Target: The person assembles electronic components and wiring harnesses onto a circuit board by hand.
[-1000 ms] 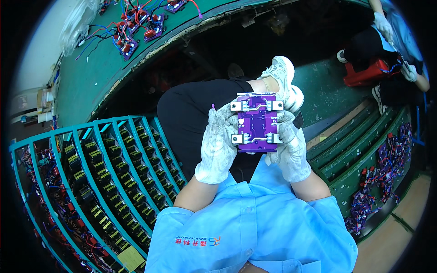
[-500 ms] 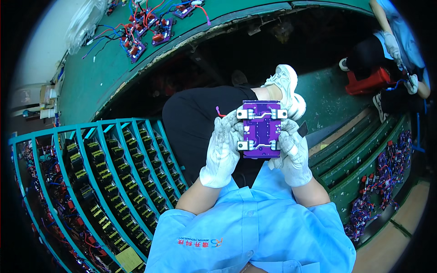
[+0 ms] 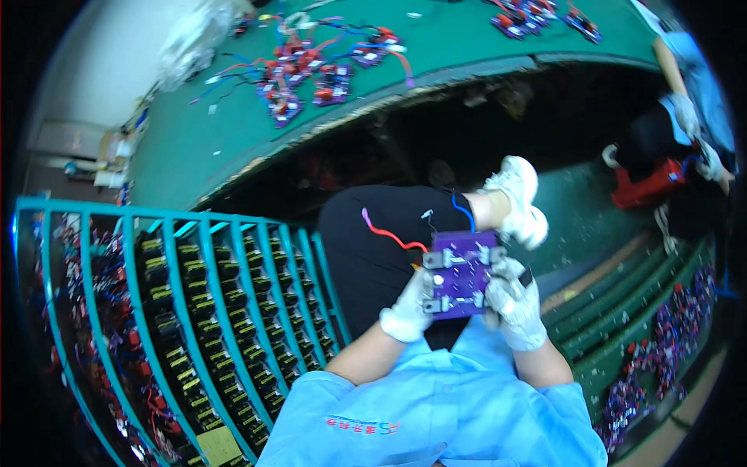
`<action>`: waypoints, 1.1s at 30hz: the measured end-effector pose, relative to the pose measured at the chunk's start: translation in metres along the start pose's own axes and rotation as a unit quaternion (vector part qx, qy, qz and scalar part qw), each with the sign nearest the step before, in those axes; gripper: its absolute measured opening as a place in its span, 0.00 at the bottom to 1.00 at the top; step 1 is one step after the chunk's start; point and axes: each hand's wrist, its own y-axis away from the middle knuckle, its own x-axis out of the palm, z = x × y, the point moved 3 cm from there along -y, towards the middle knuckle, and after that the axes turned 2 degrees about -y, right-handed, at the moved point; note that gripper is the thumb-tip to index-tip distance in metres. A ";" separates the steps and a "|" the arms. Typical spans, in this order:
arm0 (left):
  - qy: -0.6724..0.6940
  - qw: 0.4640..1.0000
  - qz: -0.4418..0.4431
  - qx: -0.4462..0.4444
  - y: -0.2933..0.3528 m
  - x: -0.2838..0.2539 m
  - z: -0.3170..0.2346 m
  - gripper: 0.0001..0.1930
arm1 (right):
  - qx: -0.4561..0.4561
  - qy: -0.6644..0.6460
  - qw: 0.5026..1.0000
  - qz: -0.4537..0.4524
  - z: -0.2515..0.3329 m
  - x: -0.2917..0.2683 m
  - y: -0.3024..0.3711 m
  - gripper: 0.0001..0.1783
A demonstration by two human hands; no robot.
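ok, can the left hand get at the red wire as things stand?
Probably yes: the red wire sticks out near the left hand, nothing visible over it, though that hand is holding the board.

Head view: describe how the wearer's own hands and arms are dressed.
The left hand and right hand wear white gloves, the right one greyish toward the fingers. The forearms are bare up to short light-blue sleeves.

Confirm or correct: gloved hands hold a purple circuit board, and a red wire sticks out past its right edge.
Wrong edge: in the head view, the red wire sticks out past the left edge of the purple circuit board, held by the gloved left hand and right hand.
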 end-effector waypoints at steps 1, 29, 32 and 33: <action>0.077 0.997 0.015 -0.009 -0.004 -0.008 0.006 0.36 | 0.134 -0.112 0.984 0.028 0.019 0.011 -0.002 0.14; -0.544 0.466 -0.437 0.545 -0.034 -0.197 -0.230 0.16 | -0.073 0.461 0.874 -0.134 0.006 -0.070 0.008 0.19; -0.526 0.698 -0.274 0.401 -0.090 -0.163 -0.173 0.19 | 0.025 0.556 0.802 -0.216 0.017 -0.124 0.030 0.17; -0.542 0.759 -0.178 0.315 -0.109 -0.155 -0.158 0.20 | 0.054 0.554 0.796 -0.238 0.025 -0.144 0.050 0.17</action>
